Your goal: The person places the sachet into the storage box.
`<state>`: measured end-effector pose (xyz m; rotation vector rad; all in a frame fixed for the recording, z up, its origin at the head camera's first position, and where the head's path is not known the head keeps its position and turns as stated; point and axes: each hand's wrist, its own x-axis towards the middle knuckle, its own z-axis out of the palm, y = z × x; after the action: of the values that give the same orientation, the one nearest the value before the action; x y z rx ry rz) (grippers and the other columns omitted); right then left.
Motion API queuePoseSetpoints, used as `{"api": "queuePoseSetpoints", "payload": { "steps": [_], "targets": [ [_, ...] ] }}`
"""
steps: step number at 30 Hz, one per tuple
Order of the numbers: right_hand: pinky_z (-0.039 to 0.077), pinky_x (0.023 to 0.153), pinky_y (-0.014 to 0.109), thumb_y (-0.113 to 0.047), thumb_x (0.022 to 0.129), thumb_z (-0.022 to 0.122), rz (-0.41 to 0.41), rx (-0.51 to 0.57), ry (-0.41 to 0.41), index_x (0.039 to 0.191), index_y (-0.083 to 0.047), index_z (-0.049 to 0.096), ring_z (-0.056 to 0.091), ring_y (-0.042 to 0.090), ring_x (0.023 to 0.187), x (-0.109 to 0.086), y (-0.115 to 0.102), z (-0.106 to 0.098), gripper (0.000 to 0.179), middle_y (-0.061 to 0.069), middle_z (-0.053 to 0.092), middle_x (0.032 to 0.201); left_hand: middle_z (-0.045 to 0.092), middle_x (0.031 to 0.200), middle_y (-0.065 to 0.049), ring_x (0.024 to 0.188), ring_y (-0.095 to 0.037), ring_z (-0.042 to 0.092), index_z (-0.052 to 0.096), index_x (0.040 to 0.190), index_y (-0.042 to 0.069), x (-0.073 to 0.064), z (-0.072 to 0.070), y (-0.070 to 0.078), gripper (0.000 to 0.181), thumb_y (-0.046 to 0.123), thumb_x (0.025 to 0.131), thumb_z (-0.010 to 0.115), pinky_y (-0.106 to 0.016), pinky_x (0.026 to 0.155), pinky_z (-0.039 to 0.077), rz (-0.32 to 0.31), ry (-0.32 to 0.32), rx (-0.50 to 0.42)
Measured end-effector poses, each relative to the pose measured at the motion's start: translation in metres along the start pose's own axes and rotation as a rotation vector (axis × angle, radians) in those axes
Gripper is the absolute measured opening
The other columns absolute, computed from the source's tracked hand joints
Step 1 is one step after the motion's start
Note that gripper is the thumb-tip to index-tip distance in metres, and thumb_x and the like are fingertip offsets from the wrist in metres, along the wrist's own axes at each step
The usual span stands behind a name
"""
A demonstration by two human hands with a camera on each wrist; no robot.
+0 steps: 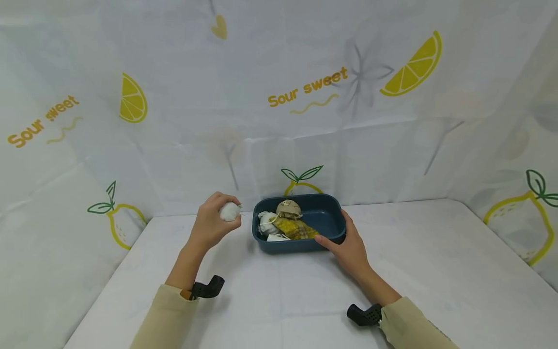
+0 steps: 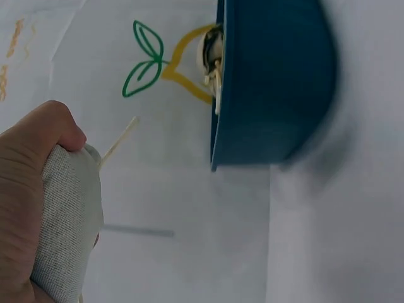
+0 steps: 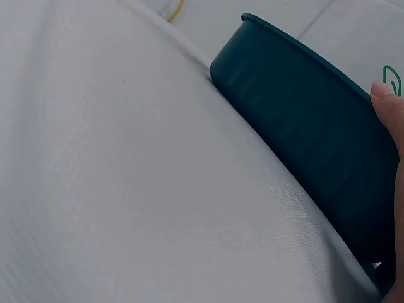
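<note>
My left hand [image 1: 212, 219] grips a small pale grey cloth pouch [image 1: 229, 212], raised to the left of a dark blue plastic bin [image 1: 285, 247]. In the left wrist view, a thin cream cord sticks out from the pouch [image 2: 72, 214]. My right hand [image 1: 350, 247] holds the bin at its right front corner, thumb at the rim and fingers around the side. Inside the bin's left half lie a yellow patterned cloth pouch [image 1: 296, 230], a beige rounded bundle [image 1: 288, 209] and a whitish pouch [image 1: 267, 223]. The bin's floor shows on the right.
A white cloth covers the table [image 1: 279, 295]. Behind the bin hangs a white curtain [image 1: 196, 160] printed with lemons and lettering. Each wrist wears a black camera mount, one on the left [image 1: 208, 287] and one on the right [image 1: 365, 315].
</note>
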<state>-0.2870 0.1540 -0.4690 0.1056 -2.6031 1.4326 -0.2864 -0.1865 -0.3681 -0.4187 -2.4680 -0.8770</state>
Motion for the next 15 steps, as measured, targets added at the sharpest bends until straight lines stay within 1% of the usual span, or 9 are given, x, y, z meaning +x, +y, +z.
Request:
{"api": "queuePoseSetpoints", "payload": {
  "steps": [4,8,11,15],
  "targets": [
    [0.026,0.122,0.063,-0.050,0.086,0.076,-0.004,0.005,0.001,0.164,-0.016,0.012,0.024,0.038,0.155,0.000,0.000,0.000,0.106,0.015,0.018,0.170,0.065,0.104,-0.006,0.088,-0.023,0.059,0.071,0.104,0.015,0.010,0.019,0.015,0.027,0.010,0.079,0.080,-0.036,0.069,0.055,0.071,-0.023,-0.005],
    [0.025,0.122,0.063,-0.051,0.086,0.076,-0.007,0.007,0.000,0.164,-0.017,0.012,0.023,0.038,0.155,0.001,0.001,0.001,0.106,0.014,0.017,0.170,0.065,0.106,-0.004,0.092,-0.023,0.060,0.072,0.105,0.017,0.019,0.038,0.029,0.028,0.010,0.079,0.081,-0.038,0.070,0.057,0.121,-0.066,-0.006],
    [0.025,0.122,0.063,-0.051,0.086,0.076,-0.005,0.011,-0.001,0.164,-0.017,0.012,0.023,0.038,0.155,0.000,0.000,0.001,0.106,0.014,0.017,0.170,0.065,0.108,-0.004,0.095,-0.024,0.060,0.072,0.106,0.016,0.026,0.052,0.039,0.029,0.011,0.080,0.082,-0.040,0.071,0.058,0.145,-0.100,-0.013],
    [0.026,0.121,0.063,-0.049,0.086,0.077,-0.009,0.019,0.011,0.164,-0.016,0.013,0.024,0.038,0.155,0.000,0.001,0.001,0.106,0.014,0.018,0.170,0.065,0.108,-0.005,0.094,-0.024,0.060,0.072,0.107,0.014,0.032,0.070,0.052,0.029,0.012,0.080,0.082,-0.038,0.071,0.057,0.157,-0.122,-0.033]
  ]
}}
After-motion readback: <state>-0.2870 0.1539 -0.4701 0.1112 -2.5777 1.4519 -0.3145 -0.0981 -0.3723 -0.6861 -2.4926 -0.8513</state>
